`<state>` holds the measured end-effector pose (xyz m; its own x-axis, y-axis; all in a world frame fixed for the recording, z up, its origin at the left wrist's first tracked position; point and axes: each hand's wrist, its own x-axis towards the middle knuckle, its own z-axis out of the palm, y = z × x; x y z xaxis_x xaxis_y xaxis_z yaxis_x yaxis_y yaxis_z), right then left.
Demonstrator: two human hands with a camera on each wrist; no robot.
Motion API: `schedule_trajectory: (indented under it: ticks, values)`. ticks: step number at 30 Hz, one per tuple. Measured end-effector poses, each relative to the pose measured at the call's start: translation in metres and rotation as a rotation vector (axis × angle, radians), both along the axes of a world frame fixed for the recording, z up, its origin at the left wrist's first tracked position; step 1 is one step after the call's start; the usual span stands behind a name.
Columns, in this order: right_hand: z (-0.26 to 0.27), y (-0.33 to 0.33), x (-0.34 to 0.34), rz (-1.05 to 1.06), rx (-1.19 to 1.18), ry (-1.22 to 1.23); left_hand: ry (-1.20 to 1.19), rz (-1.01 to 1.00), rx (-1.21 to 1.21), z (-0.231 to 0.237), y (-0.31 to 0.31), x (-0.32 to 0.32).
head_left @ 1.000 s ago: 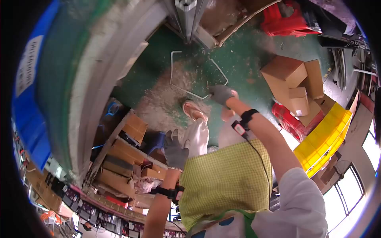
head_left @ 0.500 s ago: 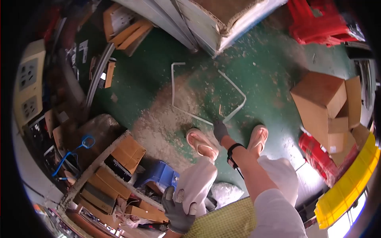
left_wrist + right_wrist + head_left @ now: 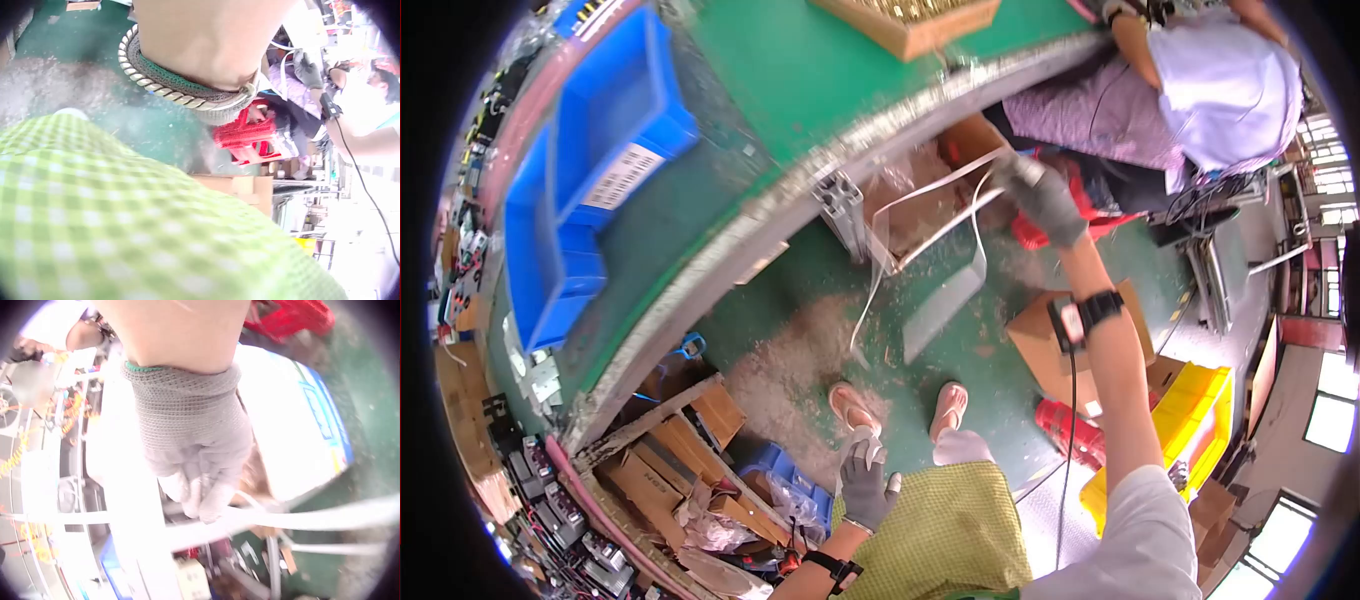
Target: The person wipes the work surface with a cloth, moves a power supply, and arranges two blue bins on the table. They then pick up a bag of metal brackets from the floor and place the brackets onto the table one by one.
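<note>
My gloved right hand [image 3: 1045, 200] grips a long white packing strap [image 3: 945, 308], raised beside the green workbench. Bent lengths of the strap hang toward the floor on the near side of the bench. In the right wrist view the gloved fingers [image 3: 206, 497] are curled at the strap [image 3: 312, 517], which runs out to both sides. My gloved left hand [image 3: 867, 485] hangs loosely with nothing in it, over the edge of the yellow-green checked apron [image 3: 935, 530]. The left wrist view shows mostly the glove's cuff [image 3: 187, 94]; the fingers are out of sight there.
Blue bins [image 3: 615, 120] and a cardboard tray [image 3: 910, 25] sit on the green bench [image 3: 770, 60]. Another person [image 3: 1220, 90] is at the far right. A cardboard box [image 3: 1040, 345] and a yellow crate [image 3: 1190, 430] stand right; a shelf with cartons [image 3: 660, 490] lies left.
My right hand has come up from the floor to bench height, lifting the strap that lay bent on the floor. The left hand stays low and empty. The head view has swung up toward the bench.
</note>
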<state>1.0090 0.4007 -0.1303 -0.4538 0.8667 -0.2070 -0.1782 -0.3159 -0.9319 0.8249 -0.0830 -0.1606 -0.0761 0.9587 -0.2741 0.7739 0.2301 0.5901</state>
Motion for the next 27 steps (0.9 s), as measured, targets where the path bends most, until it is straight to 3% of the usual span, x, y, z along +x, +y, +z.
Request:
schedule_trajectory:
  ticks: [1, 2, 3, 4, 6, 7, 8, 9, 10, 11, 12, 14, 16, 17, 18, 19, 21, 23, 25, 27]
  values:
    - [-0.007, 0.038, 0.011, -0.142, -0.099, 0.243, -0.006, 0.029, 0.030, 0.019, 0.012, -0.006]
    - [-0.018, 0.062, 0.017, -0.336, -0.227, 0.304, -0.008, 0.054, 0.052, 0.036, 0.018, -0.013]
    - [-0.042, 0.075, 0.021, -0.413, -0.157, 0.214, 0.011, 0.078, 0.030, 0.049, 0.021, -0.021]
    - [-0.065, 0.088, 0.022, -0.521, -0.254, 0.251, 0.032, 0.109, 0.010, 0.057, 0.025, -0.032]
    - [-0.088, 0.083, 0.002, -0.589, -0.172, 0.326, 0.076, 0.157, -0.012, 0.062, 0.029, -0.054]
    - [-0.142, 0.094, 0.011, -0.379, -0.037, 0.263, 0.109, 0.187, -0.006, 0.060, 0.027, -0.067]
    - [-0.171, 0.098, -0.004, -0.320, 0.006, 0.085, 0.149, 0.231, -0.002, 0.058, 0.024, -0.078]
    - [-0.198, 0.095, -0.022, -0.209, 0.102, -0.327, 0.200, 0.248, -0.038, 0.049, 0.019, -0.086]
    - [-0.230, 0.092, -0.033, 0.005, 0.296, -0.844, 0.213, 0.306, -0.066, 0.043, 0.016, -0.092]
    - [-0.260, 0.085, -0.044, 0.239, 0.473, -1.191, 0.221, 0.357, -0.099, 0.040, 0.015, -0.096]
    - [-0.286, 0.075, -0.053, 0.470, 0.597, -1.376, 0.218, 0.409, -0.134, 0.038, 0.017, -0.095]
    - [-0.323, 0.063, -0.069, 0.817, 0.781, -1.487, 0.262, 0.506, -0.160, 0.046, 0.035, -0.094]
    - [-0.260, 0.039, -0.101, 1.125, 0.816, -1.476, 0.286, 0.576, -0.202, 0.075, 0.049, -0.095]
    - [-0.204, 0.030, -0.114, 1.258, 0.841, -1.484, 0.294, 0.606, -0.206, 0.090, 0.060, -0.099]
    - [-0.158, 0.019, -0.116, 1.262, 1.163, -1.509, 0.298, 0.641, -0.206, 0.107, 0.069, -0.101]
    - [-0.055, -0.008, -0.131, 0.957, 0.983, -1.442, 0.326, 0.662, -0.164, 0.118, 0.072, -0.106]
    - [0.035, -0.025, -0.135, 1.422, 0.832, -1.434, 0.374, 0.717, -0.129, 0.163, 0.090, -0.116]
    - [0.094, -0.031, -0.137, 1.626, 0.734, -0.882, 0.373, 0.749, -0.064, 0.200, 0.103, -0.136]
    - [0.188, -0.046, -0.186, 1.298, 0.919, -0.809, 0.366, 0.793, 0.001, 0.225, 0.112, -0.150]
    - [0.241, -0.061, -0.248, 0.985, 0.961, -0.704, 0.416, 0.797, 0.034, 0.241, 0.114, -0.176]
